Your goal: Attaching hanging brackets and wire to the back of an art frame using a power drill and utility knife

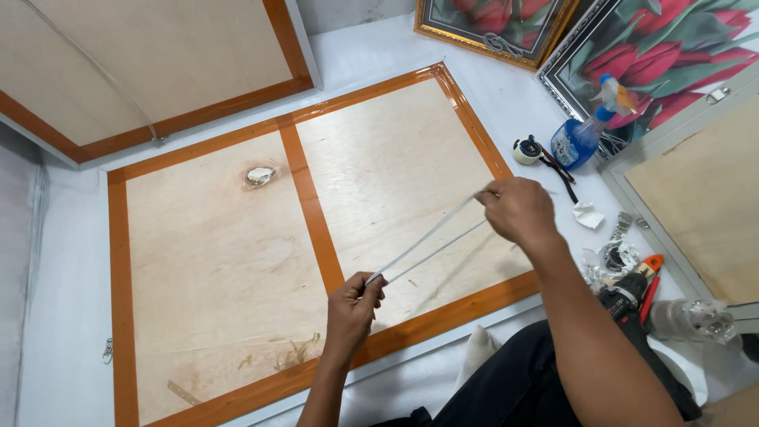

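Right now I stretch a thin grey-white cord, doubled into two strands (431, 237), between my hands above the large plywood-backed picture frame with orange-brown border strips (312, 213), which lies face down on the white surface (63, 316). My left hand (353, 310) has its grip pressed together on the near end of the cord, over the frame's near edge; my right hand (518, 209) pinches the far end, over the frame's right side. Both strands hang taut and clear of the plywood, touching nothing but my fingers. As far as I can judge, the cord is only held out to length: neither end is fixed to the frame. Near the surface's right edge lie a blue spray bottle (581, 134), a small tape measure (528, 150) and a black-and-orange cordless drill (628, 296).
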